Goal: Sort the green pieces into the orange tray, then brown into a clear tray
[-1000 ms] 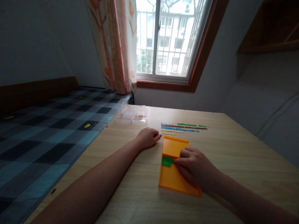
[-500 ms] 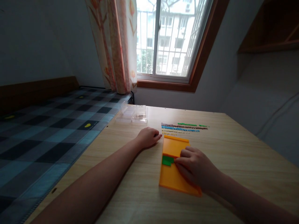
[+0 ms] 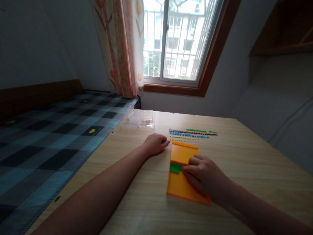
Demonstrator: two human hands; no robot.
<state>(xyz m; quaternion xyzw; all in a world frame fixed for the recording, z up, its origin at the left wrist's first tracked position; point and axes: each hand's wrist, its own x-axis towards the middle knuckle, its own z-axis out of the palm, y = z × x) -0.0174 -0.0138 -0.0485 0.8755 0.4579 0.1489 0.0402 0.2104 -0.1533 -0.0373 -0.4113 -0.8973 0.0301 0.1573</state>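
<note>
An orange tray (image 3: 184, 153) lies on the table before me, with a raised ridge across its middle. Just below that ridge, at the left side, sits a small group of flat green pieces (image 3: 175, 167). My right hand (image 3: 204, 174) covers the tray's right part, thumb and fingers pinched together beside the right end of the green pieces. What the pinch holds, if anything, is hidden. Resting on the wood near the tray's far left corner, my left hand (image 3: 156, 144) is curled closed, with one fingertip towards that corner; nothing shows in it.
Beyond the tray, rows of tiny green (image 3: 196, 130), brown (image 3: 195, 132), blue (image 3: 189, 134) and yellow pieces (image 3: 179, 139) lie on the wooden table (image 3: 137, 199). Clear plastic boxes (image 3: 139, 120) stand at the back left. A bed with a checked cover (image 3: 61, 130) borders the left edge.
</note>
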